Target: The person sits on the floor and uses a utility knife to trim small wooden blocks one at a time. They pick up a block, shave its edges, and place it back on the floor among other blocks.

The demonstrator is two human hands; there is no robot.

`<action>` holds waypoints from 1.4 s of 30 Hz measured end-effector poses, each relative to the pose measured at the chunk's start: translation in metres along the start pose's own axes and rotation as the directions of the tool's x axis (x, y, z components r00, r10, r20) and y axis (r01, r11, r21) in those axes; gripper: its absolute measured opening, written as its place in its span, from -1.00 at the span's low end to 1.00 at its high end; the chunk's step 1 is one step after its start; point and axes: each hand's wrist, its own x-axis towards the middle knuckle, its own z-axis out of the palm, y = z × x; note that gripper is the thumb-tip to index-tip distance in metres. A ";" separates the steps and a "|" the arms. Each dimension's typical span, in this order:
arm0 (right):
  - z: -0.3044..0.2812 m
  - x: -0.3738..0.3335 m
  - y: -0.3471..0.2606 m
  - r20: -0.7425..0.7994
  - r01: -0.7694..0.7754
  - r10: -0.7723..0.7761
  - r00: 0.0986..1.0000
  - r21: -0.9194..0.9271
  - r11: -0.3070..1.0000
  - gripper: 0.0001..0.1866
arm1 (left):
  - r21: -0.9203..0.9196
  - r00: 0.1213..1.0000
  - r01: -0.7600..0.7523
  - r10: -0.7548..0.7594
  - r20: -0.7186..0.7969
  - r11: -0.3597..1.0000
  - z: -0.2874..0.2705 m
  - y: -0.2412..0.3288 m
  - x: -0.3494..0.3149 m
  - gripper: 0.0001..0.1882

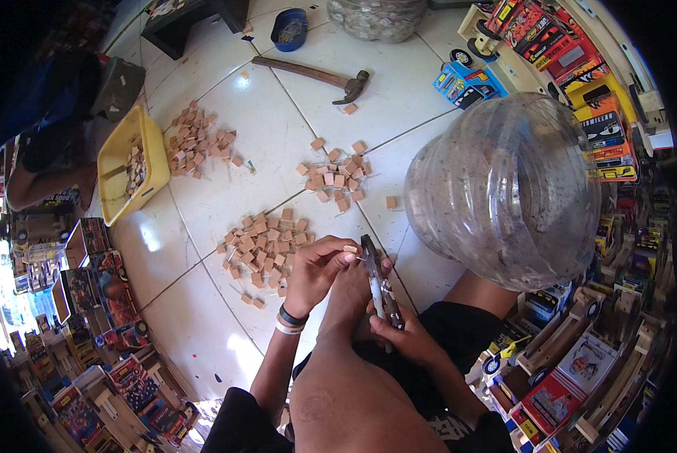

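Note:
Between the thumb and fingers of my left hand (314,273) is a small wooden block (350,248), with a thin nail sticking out toward the right. My right hand (410,337) grips a pair of pliers (378,291) by its handles, one of them whitish. The dark jaws point away from me, close beside the nail; whether they touch it I cannot tell. My bare foot (345,298) is under the hands. Just left of my left hand lies a pile of small wooden blocks (261,248), some with nails showing.
Farther off are two more block piles (335,178) (195,140), a hammer (316,75) and a blue tub (290,32). A yellow basin (161,162) stands left, near another person's leg (40,185). A big clear plastic container (497,189) stands right. Toy trucks (572,377) line both sides.

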 end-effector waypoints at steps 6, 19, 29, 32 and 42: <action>-0.005 0.016 0.027 -0.266 0.192 -0.265 0.927 -0.271 0.943 -0.63 | 0.228 0.976 0.207 -0.216 0.014 0.951 -0.001 0.002 0.007 -0.73; -0.022 0.019 0.025 -0.301 0.290 -0.431 0.851 -0.417 0.862 -0.46 | 0.888 0.823 0.269 0.389 -0.414 0.374 -0.053 -0.047 0.046 -0.60; -0.008 0.033 0.015 -0.233 0.318 -0.432 0.871 -0.403 0.858 -0.37 | -0.197 0.876 0.049 -0.137 -0.463 0.979 -0.026 0.002 0.025 -0.69; -0.002 0.030 0.011 -0.214 0.287 -0.382 0.899 -0.371 0.883 -0.32 | -0.420 0.883 0.074 -0.255 -0.394 0.905 -0.007 0.009 0.022 -0.73; 0.010 0.034 0.011 -0.134 0.423 -0.522 0.843 -0.436 0.794 -0.36 | -0.565 0.889 0.132 -0.350 -0.296 0.814 0.026 0.008 0.013 -0.81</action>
